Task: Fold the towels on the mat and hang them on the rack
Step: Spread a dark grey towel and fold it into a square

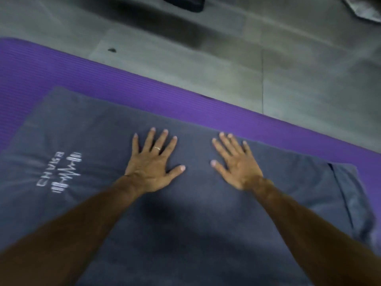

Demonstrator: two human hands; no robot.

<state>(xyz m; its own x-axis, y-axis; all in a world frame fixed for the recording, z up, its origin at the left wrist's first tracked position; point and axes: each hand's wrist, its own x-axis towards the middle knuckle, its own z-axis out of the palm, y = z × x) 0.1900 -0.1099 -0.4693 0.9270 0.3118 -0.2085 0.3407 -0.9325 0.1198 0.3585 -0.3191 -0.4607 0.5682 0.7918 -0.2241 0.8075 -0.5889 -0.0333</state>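
A: What lies largest to smallest?
B: Grey floor [226, 65]; purple mat [51, 67]; on it a dark towel [185, 234], logo [64, 172] at left

A: And the hands?
B: Left hand [152, 164] and right hand [237, 164], fingers spread, press flat on the towel, gripping nothing

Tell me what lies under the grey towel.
The purple mat shows past the grey towel at its far and left edges. Both hands, left and right, press flat on top. Anything beneath the towel's middle is covered.
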